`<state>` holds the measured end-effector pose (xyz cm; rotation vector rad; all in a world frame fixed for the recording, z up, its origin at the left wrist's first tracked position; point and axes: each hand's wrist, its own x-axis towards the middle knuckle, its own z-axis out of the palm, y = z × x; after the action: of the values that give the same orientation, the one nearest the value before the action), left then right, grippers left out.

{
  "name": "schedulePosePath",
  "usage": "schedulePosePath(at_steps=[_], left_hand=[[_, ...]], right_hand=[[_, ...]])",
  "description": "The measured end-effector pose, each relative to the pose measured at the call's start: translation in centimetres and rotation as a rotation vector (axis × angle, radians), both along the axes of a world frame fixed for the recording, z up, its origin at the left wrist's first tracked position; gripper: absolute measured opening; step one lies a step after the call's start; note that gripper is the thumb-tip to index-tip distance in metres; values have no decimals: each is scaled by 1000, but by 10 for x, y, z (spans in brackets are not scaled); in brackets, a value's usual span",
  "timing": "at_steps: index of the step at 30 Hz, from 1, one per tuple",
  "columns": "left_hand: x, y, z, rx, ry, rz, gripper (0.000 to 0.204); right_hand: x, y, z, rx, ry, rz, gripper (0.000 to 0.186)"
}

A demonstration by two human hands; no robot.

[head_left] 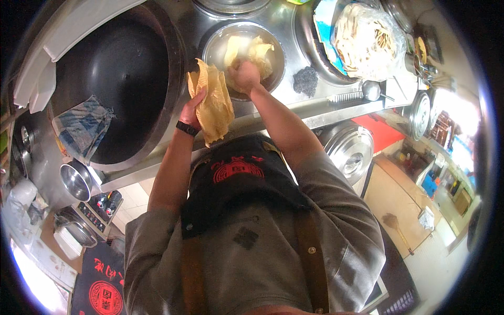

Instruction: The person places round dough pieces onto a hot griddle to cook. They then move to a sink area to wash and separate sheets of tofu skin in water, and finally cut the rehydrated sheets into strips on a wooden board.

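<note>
My left hand (pixel 195 109) is closed around a folded stack of pale yellow tofu skin (pixel 214 107) with a ridged upper edge, held upright in front of the apron. In the steel bowl (pixel 280 60) on the counter, more crumpled tofu skin (pixel 261 51) lies in what looks like cloudy liquid. My right hand (pixel 244 76) reaches down into that bowl with its fingers curled against a piece of the tofu skin. Its fingertips are partly hidden. The held stack hangs just left of the bowl's near rim.
A large black wok (pixel 121 79) fills the left, a blue checked cloth (pixel 84 127) over its rim. Right of the bowl lie a dark scouring pad (pixel 305 81) and a ladle (pixel 371 91). Beyond them sits a plastic bag of pale sliced food (pixel 367 42). A lidded steel pot (pixel 350 149) stands below the counter.
</note>
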<state>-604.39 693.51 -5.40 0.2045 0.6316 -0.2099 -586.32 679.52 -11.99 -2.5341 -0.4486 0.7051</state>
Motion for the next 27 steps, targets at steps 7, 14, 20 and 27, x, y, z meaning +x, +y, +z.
schedulePosePath(at_steps=[7,14,20,27], left_hand=[[-1,2,-7,-2,33,-7,49],[-2,1,-4,82,21,-5,49],[-11,1,5,63,-9,-15,52],[-3,-16,-3,80,-21,-10,55]], right_hand=[[20,-13,-2,271,34,-98,41],[0,1,-29,82,-176,196,27],[26,-43,13,778,445,-635,16],[32,-65,81,802,962,-478,35]])
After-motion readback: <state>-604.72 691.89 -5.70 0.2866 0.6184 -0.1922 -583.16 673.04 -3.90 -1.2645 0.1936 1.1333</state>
